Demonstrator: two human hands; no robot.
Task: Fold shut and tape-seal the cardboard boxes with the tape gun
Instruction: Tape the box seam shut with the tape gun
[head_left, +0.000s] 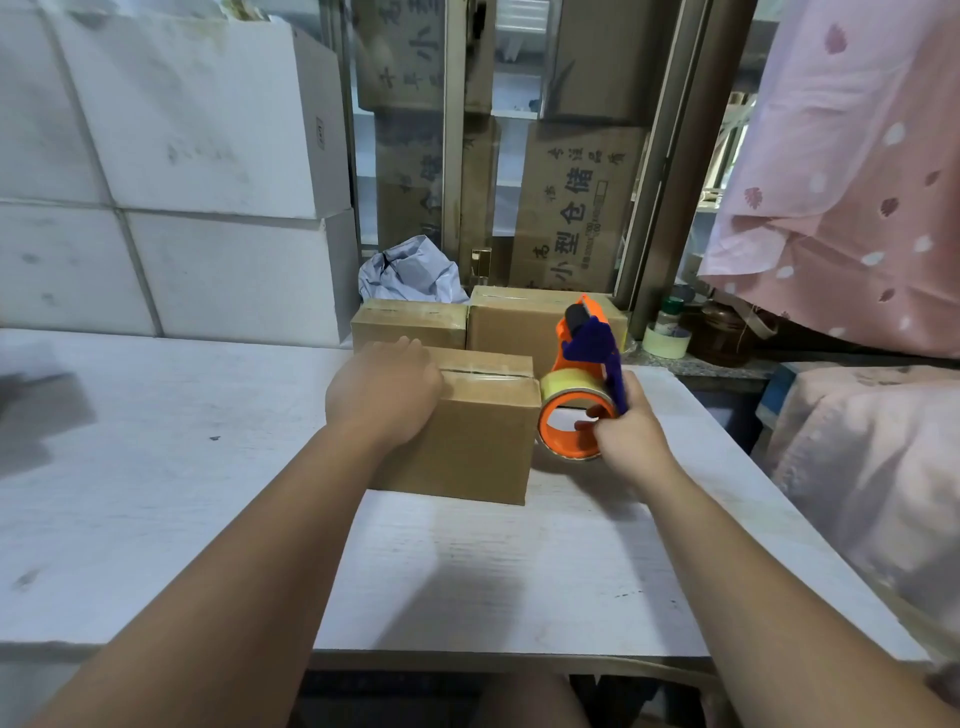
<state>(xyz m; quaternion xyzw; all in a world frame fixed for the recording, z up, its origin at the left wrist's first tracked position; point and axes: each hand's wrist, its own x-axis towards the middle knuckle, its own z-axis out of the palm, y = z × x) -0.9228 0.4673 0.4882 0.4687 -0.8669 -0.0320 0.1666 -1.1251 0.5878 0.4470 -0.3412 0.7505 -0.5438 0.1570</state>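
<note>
A brown cardboard box (475, 441) stands on the white table (156, 467), its top flaps folded down with clear tape along the seam. My left hand (384, 387) lies on the box's top left corner, fingers bent over the far edge. To the right of the box, my right hand (631, 439) grips the orange and purple tape gun (584, 379) by its ring, a yellowish tape roll on it, its head pointing up and away.
Two more taped cardboard boxes (410, 322) (519, 322) stand just behind the near one. A crumpled grey bag (410, 273) lies behind them. White foam blocks (182, 156) stack at the left. A tape roll (666, 340) and jars sit at the right, pink cloth (852, 182) beyond.
</note>
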